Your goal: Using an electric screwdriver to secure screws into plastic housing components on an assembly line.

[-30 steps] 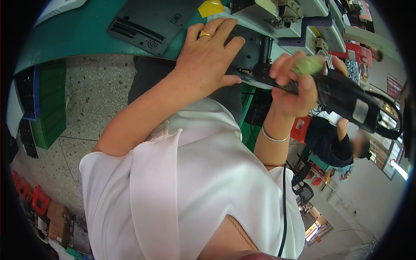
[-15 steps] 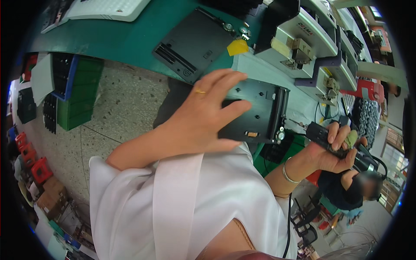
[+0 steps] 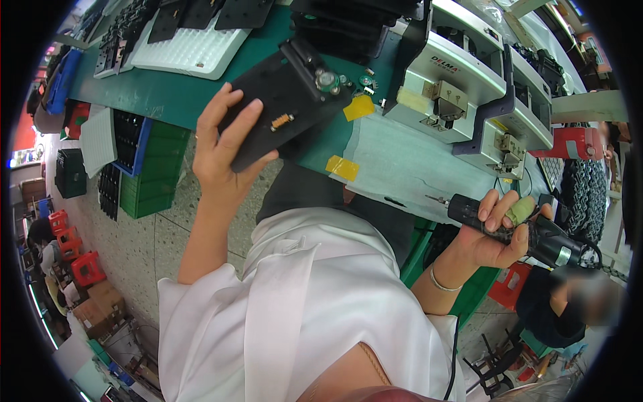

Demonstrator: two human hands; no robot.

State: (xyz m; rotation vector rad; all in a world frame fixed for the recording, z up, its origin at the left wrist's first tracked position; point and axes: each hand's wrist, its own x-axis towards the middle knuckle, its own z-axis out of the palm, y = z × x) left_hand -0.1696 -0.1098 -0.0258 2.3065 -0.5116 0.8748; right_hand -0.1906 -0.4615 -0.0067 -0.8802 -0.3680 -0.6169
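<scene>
We saw two grey machines (image 3: 449, 67) crowding the far right of the desk (image 3: 167, 100), with a pale sheet (image 3: 408, 161) before them, a white tray (image 3: 191, 57) by the far left edge and two yellow tape pieces (image 3: 360, 107) left of the sheet. We had the left hand (image 3: 224, 144) clamped on a dark panel (image 3: 271, 87), tilted above the desk's near edge. The right hand (image 3: 499, 231) was wrapped around a black power screwdriver (image 3: 549, 242) by the right near edge. Speckled floor (image 3: 197, 201) lay beneath our green desk; red stools (image 3: 86, 268) stood well apart.
</scene>
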